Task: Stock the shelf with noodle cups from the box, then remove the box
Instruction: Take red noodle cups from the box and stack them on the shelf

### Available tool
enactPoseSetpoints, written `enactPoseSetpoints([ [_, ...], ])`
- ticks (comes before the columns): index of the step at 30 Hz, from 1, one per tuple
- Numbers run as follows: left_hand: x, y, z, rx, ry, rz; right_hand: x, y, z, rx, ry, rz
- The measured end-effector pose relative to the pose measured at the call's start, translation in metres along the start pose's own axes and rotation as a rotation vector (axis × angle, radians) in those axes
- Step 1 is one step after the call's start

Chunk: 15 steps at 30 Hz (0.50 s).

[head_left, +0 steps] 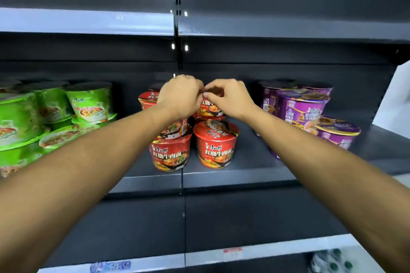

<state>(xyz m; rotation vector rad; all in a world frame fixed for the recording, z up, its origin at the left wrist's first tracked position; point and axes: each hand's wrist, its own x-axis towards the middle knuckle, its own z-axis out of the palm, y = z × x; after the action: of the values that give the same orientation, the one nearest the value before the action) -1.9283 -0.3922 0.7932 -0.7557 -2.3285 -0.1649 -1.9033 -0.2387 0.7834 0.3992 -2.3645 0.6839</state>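
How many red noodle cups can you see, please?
5 at least: front left cup, front right cup, stacked cup on front left, held cup behind, back-left cup; others may be hidden.

We read 红烧牛肉面 in big characters on the front right red cup [216,146] and the front left red cup [170,155], each with a white 康师傅 logo above. Top red cup [209,107]: we see only a fragment of print. Green cup [91,102]: similar white logo, rest blurred. Purple cup [301,108]: characters too blurred. Blue shelf tag [111,266]: digits unreadable.
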Motion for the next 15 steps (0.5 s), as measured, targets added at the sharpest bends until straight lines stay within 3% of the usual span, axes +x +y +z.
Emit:
enactPoseSetpoints([
  [7,-0.037,0.026,-0.002,-0.012,-0.082,0.104,-0.050,-0.001,-0.008,0.060,-0.031,0.075],
  [15,-0.074,0.045,0.002,-0.032,-0.217,0.010,-0.081,0.003,0.000,0.200,-0.192,0.129],
])
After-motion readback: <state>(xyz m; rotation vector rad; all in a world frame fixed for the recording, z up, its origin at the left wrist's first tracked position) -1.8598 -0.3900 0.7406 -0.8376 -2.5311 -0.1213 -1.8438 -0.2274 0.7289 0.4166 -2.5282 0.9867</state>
